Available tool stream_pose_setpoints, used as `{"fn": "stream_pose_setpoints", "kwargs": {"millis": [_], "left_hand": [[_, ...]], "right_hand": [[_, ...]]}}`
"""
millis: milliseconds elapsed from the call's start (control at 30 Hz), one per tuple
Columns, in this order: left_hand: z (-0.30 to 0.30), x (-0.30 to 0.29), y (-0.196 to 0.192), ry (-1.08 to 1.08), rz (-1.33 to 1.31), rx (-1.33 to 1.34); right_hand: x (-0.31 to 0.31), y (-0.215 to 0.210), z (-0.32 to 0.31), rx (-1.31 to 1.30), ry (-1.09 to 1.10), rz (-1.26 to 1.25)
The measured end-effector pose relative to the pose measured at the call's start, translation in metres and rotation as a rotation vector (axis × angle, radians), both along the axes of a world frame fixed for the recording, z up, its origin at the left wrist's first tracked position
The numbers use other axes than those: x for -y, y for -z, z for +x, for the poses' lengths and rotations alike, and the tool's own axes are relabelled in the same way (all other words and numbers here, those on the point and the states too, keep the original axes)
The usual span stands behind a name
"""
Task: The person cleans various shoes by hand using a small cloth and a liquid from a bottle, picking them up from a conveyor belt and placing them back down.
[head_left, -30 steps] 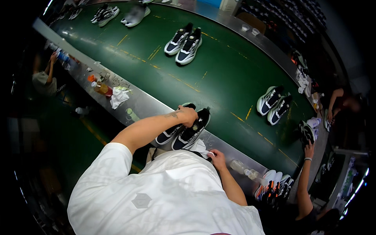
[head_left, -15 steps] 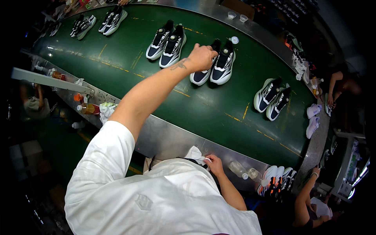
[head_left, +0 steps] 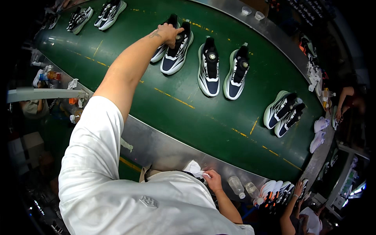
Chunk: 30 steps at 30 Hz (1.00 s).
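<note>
My left hand (head_left: 170, 34) reaches across the green belt to a pair of navy, white and black sneakers. It lies over the upper part of the left sneaker (head_left: 159, 54) and partly hides it. The index finger is stretched toward the right sneaker (head_left: 172, 62), the thumb apart from it. Just to the right, another such pair stands slightly apart, a left sneaker (head_left: 208, 74) and a right sneaker (head_left: 236, 74), each with a round dial on the tongue. Close to my body, my right hand (head_left: 212, 180) pinches a white cloth (head_left: 194, 167).
The green belt (head_left: 172, 113) has a metal edge (head_left: 156, 145) on my side. More sneakers (head_left: 284, 113) stand at the right, others (head_left: 111, 15) far left. Clear bottles (head_left: 236, 186) and orange-white shoes (head_left: 268, 190) are by my right arm. A co-worker's arm (head_left: 290, 211) is at lower right.
My left hand has gone from the middle pair of sneakers to the pair left of it. The middle pair now stands farther apart. My right hand keeps the cloth. The view has shifted.
</note>
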<state>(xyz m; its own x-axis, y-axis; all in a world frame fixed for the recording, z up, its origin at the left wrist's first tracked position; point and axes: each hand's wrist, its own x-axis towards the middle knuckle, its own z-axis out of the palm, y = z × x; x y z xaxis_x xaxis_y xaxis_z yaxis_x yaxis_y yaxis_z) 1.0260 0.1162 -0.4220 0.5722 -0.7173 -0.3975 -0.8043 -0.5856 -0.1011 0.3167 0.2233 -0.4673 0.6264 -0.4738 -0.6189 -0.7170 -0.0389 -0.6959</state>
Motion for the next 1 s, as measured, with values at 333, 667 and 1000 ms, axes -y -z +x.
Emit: {"fn": "stream_pose_setpoints", "kwargs": {"millis": [333, 667, 1000], "left_hand": [[0.025, 0.006, 0.010, -0.106, -0.075, -0.080], [-0.031, -0.056, 0.021, 0.218, -0.215, -0.283], [-0.201, -0.175, -0.080, 0.079, -0.527, -0.550]], "right_hand": [[-0.004, 0.004, 0.006, -0.006, -0.004, -0.015], [-0.017, 0.019, -0.001, 0.139, -0.050, -0.160], [-0.038, -0.013, 0.005, 0.289, 0.144, -0.180]]}}
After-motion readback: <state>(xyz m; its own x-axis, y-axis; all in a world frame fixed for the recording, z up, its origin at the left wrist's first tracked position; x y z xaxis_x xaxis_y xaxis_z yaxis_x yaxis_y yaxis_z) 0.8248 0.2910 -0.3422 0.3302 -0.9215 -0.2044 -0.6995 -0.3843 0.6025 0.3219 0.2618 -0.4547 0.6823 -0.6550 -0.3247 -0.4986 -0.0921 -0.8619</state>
